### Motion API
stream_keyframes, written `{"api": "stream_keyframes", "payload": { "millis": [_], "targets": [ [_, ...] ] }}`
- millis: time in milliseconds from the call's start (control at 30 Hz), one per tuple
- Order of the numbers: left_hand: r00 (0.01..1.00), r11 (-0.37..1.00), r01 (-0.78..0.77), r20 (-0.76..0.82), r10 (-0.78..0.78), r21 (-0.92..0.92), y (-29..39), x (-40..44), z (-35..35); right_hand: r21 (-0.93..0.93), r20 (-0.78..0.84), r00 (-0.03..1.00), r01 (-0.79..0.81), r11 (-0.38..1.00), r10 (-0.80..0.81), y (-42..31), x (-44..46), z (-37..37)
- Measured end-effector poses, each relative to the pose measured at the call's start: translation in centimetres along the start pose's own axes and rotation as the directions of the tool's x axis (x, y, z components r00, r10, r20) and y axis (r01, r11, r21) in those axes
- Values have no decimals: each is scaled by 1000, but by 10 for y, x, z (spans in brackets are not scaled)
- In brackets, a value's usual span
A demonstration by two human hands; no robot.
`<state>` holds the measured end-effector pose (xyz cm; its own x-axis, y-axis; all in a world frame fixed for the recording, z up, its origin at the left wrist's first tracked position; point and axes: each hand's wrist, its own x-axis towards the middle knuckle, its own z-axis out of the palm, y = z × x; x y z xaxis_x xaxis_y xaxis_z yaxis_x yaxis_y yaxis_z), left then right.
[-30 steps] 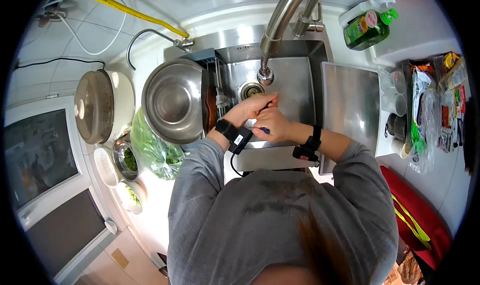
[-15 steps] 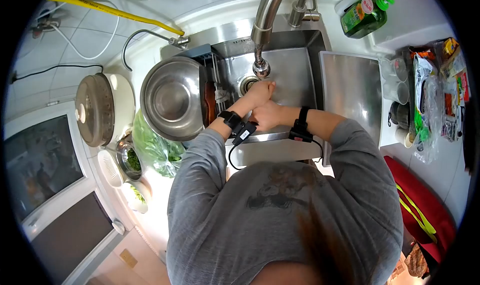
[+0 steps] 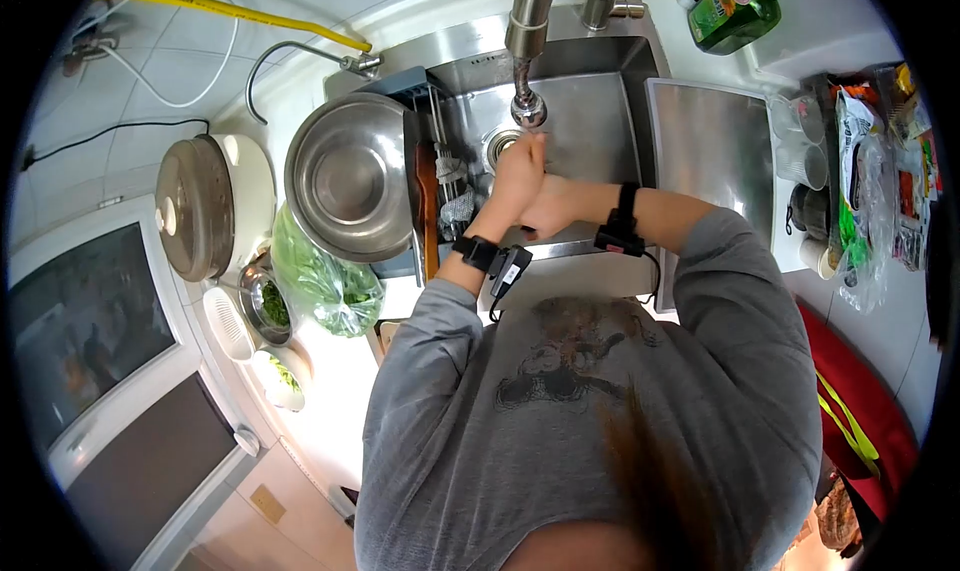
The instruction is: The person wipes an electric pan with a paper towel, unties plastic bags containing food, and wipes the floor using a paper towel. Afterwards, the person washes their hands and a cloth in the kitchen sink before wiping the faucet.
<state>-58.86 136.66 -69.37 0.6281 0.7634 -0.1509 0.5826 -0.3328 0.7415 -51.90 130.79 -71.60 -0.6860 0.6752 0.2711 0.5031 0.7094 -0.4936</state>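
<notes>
My left hand (image 3: 517, 179) is over the sink, just below the faucet spout (image 3: 528, 109). Its fingers look curled together, and whatever lies inside them is hidden. Pressed against it from the right is my right hand (image 3: 549, 209), its fingers covered by the left one. Both hands are above the near side of the steel sink (image 3: 590, 121), close to the drain (image 3: 497, 149). I cannot make out running water. Each wrist wears a black strap with a small device.
A large steel bowl (image 3: 350, 176) rests left of the sink, beside a rack (image 3: 436, 136) with a wooden-handled tool (image 3: 428, 196). A bag of greens (image 3: 325, 276) lies further left. To the right are a metal board (image 3: 710, 151), plastic cups (image 3: 800, 121) and a green soap bottle (image 3: 735, 16).
Both hands, still together, have shifted slightly against each other, the left reaching closer to the spout. The whole view has moved a little, showing more of the rack.
</notes>
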Motion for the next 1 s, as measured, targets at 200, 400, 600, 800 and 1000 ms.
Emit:
{"api": "stream_keyframes", "payload": {
  "millis": [200,400,600,800,1000],
  "targets": [
    [986,749,163,80,-146,-642,11,-23,-44,144,83,957,263,954,-277,-22,2,-64],
    [965,410,194,98,-243,-891,55,-47,-106,90,-213,966,170,981,-148,-42,-13,-103],
    [964,458,83,-45,-262,-885,73,-61,-121,408,-344,843,-262,874,414,-60,-13,-110],
    [967,557,30,-118,-228,-830,73,-66,-121,348,-367,805,-346,871,466,-67,4,-107],
    [933,729,88,-201,-300,-679,25,-74,-109,509,-180,792,-433,744,584,-57,4,-96]
  ]
}}
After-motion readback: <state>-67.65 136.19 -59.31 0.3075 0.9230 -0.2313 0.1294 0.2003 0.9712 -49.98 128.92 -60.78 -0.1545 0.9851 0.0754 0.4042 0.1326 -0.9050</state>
